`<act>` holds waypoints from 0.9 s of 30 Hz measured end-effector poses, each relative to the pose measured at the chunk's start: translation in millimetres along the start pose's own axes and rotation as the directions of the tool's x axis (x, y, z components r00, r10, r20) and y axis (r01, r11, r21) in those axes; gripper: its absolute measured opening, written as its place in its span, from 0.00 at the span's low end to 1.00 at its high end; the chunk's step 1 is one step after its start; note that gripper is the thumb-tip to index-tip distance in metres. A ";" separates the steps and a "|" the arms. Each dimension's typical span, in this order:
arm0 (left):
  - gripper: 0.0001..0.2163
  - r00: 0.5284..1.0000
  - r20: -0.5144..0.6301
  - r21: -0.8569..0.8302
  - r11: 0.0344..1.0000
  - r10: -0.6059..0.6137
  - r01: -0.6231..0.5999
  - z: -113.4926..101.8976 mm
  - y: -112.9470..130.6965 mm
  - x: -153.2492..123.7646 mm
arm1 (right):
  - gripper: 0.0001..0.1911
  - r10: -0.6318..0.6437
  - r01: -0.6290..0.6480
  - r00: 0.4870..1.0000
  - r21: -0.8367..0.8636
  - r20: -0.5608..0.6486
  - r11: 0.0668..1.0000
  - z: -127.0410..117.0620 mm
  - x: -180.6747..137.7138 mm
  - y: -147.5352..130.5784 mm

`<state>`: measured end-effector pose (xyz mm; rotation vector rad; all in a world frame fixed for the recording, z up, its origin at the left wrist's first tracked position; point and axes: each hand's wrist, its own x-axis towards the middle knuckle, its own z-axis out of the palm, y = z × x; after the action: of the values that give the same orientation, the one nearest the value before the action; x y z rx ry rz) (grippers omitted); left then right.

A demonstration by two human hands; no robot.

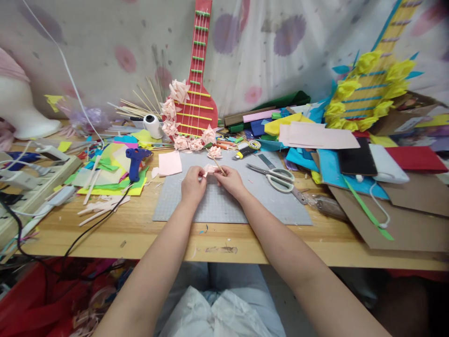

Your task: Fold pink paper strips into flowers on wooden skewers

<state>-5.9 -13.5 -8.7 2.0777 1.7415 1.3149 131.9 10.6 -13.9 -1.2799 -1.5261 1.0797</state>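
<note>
Above the grey cutting mat (228, 206), both my hands meet at a small piece of folded pink paper (211, 169). My left hand (193, 186) pinches the paper's left side between thumb and fingers. A thin wooden stick (218, 161) is held in my right hand (229, 180), its fingers closed beside the paper's right edge. Just beyond lies a finished pink paper flower (214, 152). Behind it stands a red paper lute (196, 107) with green frets, strings and pink paper flowers along its rim. To the left is a square pink paper sheet (170, 163).
Scissors (280, 180) and a yellow utility knife (247, 150) lie right of my hands. A blue glue gun (136, 164) stands left on paper scraps, its black cord crossing the table. Power strips (31, 196) line the left edge; cardboard (403, 224) and a phone (359, 157) lie right.
</note>
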 end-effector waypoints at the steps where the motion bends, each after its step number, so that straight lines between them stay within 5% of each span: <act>1: 0.04 1.000 -0.002 -0.018 1.000 -0.005 0.005 0.2 -0.5 0.5 | 0.12 -0.008 0.008 1.000 0.005 -0.007 1.000 -0.9 -0.3 -2.0; 6: 0.03 0.999 -0.027 -0.141 0.989 -0.045 0.041 2.0 -4.2 1.1 | 0.19 -0.046 0.038 0.994 -0.086 -0.102 0.996 -7.6 -0.6 -8.7; 11: 0.03 0.994 0.006 -0.274 0.956 -0.106 0.104 4.8 -5.0 0.4 | 0.10 -0.154 0.107 0.976 -0.275 -0.153 0.955 -8.4 -3.0 -5.3; 14: 0.07 0.970 -0.001 -0.392 0.892 -0.245 0.225 4.2 -0.4 1.8 | 0.08 -0.255 0.133 0.941 -0.450 -0.221 0.883 -9.6 -7.2 -8.3; 18: 0.07 0.828 0.233 -0.694 0.509 -0.510 0.509 -0.6 10.9 5.9 | 0.07 -0.411 0.195 0.883 -0.622 -0.224 0.758 -13.6 -9.6 -14.7; 22: 0.11 0.675 0.560 -0.722 0.115 -0.481 0.682 -6.2 17.9 11.0 | 0.10 -0.548 0.315 0.828 -0.709 -0.120 0.632 -12.8 -9.3 -15.8; 27: 0.09 0.655 0.649 -0.710 -0.001 -0.387 0.704 -4.7 14.9 17.0 | 0.10 -0.559 0.389 0.829 -0.737 0.018 0.553 -5.6 -11.0 -14.1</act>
<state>1.2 -5.9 11.9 0.6056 0.9052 1.1672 135.0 -1.2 0.4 -1.2745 -2.0465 -0.0773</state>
